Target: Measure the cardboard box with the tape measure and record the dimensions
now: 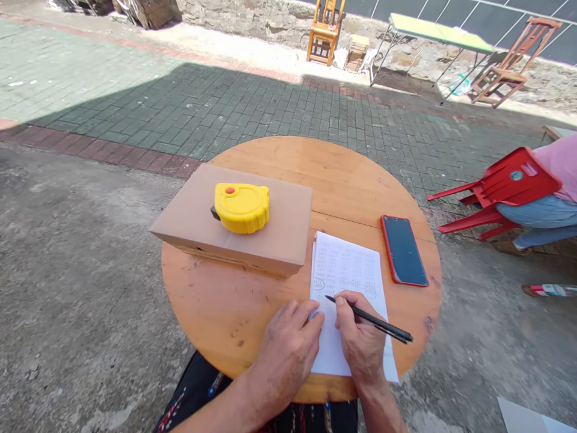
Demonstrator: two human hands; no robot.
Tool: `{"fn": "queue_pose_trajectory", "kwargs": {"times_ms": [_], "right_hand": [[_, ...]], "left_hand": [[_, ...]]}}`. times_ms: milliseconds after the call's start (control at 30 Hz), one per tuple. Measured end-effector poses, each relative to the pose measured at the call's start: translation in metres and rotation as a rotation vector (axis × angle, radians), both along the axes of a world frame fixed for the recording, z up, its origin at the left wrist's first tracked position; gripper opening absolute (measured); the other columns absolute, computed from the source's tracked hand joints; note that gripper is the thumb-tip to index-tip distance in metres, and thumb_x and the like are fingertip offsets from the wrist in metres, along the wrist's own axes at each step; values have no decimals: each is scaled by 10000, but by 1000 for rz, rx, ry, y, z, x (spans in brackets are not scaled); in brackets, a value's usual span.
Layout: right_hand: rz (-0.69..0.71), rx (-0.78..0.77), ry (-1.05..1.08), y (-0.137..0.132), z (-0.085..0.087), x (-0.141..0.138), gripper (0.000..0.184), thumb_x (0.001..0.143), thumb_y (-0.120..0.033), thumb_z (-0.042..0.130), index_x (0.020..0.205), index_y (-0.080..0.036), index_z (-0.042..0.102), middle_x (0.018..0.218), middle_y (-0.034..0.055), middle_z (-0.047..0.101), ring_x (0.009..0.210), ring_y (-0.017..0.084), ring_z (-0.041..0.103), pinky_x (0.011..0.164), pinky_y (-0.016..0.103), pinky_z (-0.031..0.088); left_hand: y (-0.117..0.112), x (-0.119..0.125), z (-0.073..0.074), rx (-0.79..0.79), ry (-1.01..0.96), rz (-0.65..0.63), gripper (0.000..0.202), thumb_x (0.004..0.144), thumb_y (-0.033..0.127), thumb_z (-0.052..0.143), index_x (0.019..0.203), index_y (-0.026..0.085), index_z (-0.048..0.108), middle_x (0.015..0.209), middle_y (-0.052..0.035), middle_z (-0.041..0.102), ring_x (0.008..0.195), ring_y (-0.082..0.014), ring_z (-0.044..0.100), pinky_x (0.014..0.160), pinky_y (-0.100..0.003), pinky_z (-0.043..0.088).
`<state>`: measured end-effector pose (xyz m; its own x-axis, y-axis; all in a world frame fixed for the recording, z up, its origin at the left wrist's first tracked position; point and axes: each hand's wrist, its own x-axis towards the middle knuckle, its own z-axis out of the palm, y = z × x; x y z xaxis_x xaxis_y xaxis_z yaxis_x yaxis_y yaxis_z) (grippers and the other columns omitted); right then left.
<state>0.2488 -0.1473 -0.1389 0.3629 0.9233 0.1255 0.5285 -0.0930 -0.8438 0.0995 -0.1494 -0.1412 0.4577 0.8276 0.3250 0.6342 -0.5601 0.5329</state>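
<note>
The right hand [363, 340] bends over one paper stack [331, 349] on the surface [216, 307], grip pinching one pen [383, 325]; the left hand [291, 343] lies palm-down, unclenched, at the paper's left edge; one phone [404, 249] lies rightward.

A slim black pen [379, 324] slants over partly written-on white paper [348, 270].

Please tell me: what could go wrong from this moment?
The red-cased, black-screened rectangular phone lies near the right edge of the round wooden table, so a bump might knock it off. The slim black pen in the right hand could leave stray marks on the white rectangular paper.
</note>
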Motion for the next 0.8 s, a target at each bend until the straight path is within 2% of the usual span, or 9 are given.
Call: {"fn": "queue_pose_trajectory", "kwargs": {"times_ms": [500, 800], "right_hand": [[-15, 13, 40, -1, 0, 0, 191, 902, -309, 544, 779, -196, 637, 508, -56, 495, 465, 136, 487, 464, 246, 408], [-32, 32, 59, -3, -2, 3, 195, 918, -320, 544, 793, -200, 633, 548, -48, 519, 504, 136, 500, 497, 247, 415]], "left_hand": [[1, 1, 0, -8, -16, 4, 206, 912, 94, 486, 1018, 174, 643, 1099, -83, 662, 834, -223, 562, 751, -383, 538], [0, 0, -3, -10, -4, -8, 216, 906, 85, 495, 1043, 173, 636, 1125, -85, 655, 841, -219, 555, 772, -384, 531]]}}
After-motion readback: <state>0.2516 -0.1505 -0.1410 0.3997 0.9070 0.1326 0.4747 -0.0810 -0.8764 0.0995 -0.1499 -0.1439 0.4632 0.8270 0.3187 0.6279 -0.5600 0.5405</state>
